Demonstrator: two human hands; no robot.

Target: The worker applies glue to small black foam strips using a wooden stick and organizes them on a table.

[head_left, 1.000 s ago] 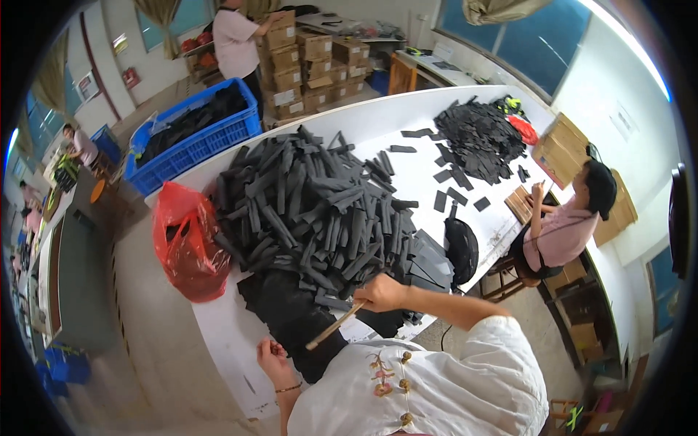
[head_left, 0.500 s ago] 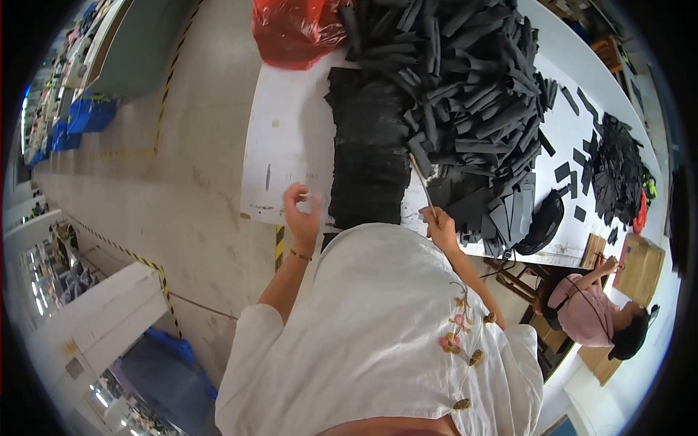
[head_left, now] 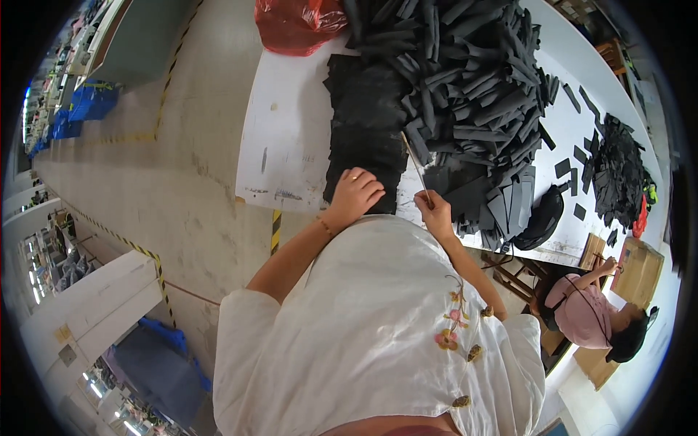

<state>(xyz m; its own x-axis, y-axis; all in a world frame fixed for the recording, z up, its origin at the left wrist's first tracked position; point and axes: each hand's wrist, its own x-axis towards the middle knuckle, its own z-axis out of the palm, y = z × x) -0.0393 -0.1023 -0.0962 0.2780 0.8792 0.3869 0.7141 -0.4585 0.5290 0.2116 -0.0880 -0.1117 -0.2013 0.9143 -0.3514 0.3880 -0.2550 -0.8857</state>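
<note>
A long band of overlapping black sheet pieces (head_left: 367, 102) runs along the white table up to my body. My left hand (head_left: 355, 195) is over its near end, fingers bent down and pressed together; what is under the fingertips is hidden. In my right hand (head_left: 436, 213), just right of the band, a thin stick-like tool (head_left: 415, 161) is pinched between thumb and fingers. The tool slants away from me, and its pale far tip meets the band's right edge. Beyond it rises a large heap of curled black pieces (head_left: 472, 87).
Flat grey-black pieces (head_left: 509, 211) and a black pouch (head_left: 544, 221) lie at the table's near right. A red plastic bag (head_left: 299, 27) sits at the far left. Farther right is another black pile (head_left: 618, 171). A person in pink (head_left: 582, 309) sits at the right.
My left hand has moved right, from the bare table edge onto the near end of the black band, its fingers now curled down. My right hand still holds the tool, hardly shifted.
</note>
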